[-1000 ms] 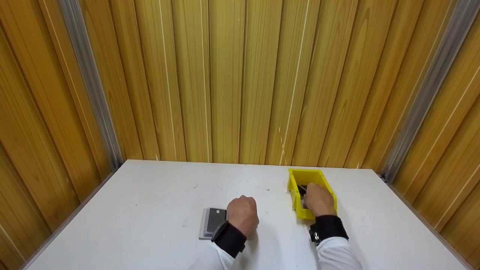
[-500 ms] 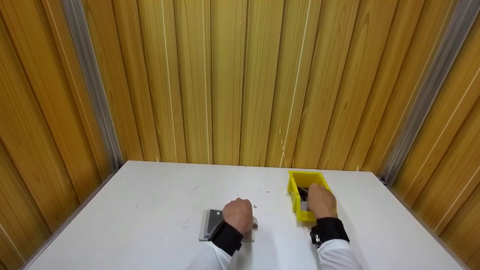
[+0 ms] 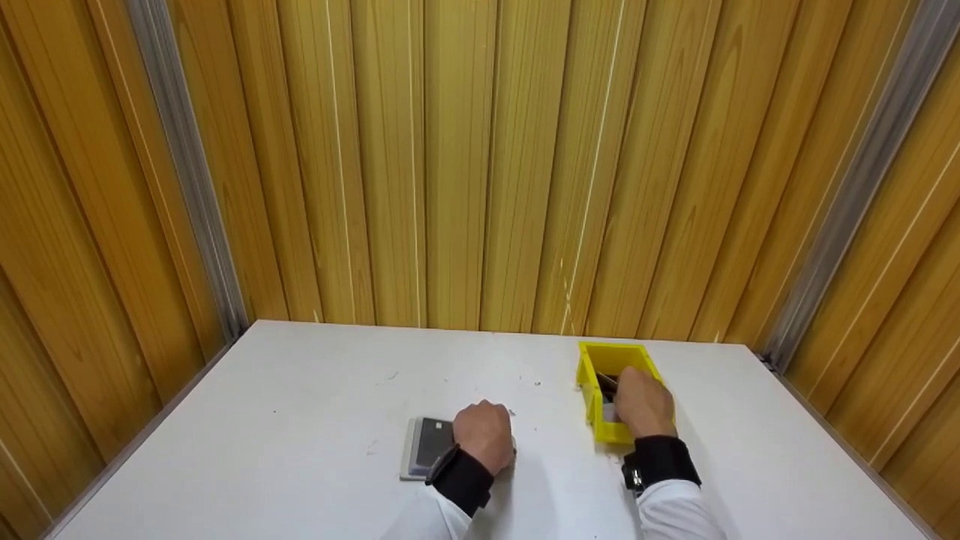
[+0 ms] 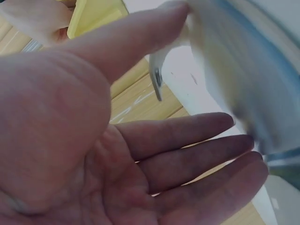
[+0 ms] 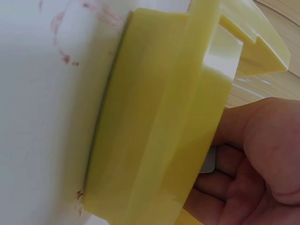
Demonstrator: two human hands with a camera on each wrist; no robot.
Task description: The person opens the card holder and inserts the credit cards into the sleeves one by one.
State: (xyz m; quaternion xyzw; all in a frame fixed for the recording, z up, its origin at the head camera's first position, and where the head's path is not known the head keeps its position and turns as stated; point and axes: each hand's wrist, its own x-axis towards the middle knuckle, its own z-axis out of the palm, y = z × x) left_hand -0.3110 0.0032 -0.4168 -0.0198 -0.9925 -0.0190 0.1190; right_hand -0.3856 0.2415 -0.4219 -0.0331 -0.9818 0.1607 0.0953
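My left hand (image 3: 484, 435) rests over the right part of a flat stack, a dark rectangular panel (image 3: 433, 442) with a small pale square, on a light base. In the left wrist view its thumb and fingers are extended, touching the edges of a blurred whitish-blue object (image 4: 255, 79). A curved white strip (image 4: 158, 77) sticks out beside the thumb. My right hand (image 3: 643, 401) reaches into a yellow bin (image 3: 613, 351); a thin stick-like piece (image 3: 606, 381) and dark and pale pieces lie inside. A greyish piece (image 5: 209, 160) shows by its curled fingers; the bin wall hides the fingertips.
A white tabletop (image 3: 315, 390) with small marks carries everything. Wood-patterned panels (image 3: 450, 165) enclose it at the back and both sides, with metal posts (image 3: 187, 165) at the corners. The yellow bin stands toward the back right.
My left hand shifts slightly left over the stack, then back right. My right hand stays in the bin and moves only a little, and the stick-like piece's position differs slightly.
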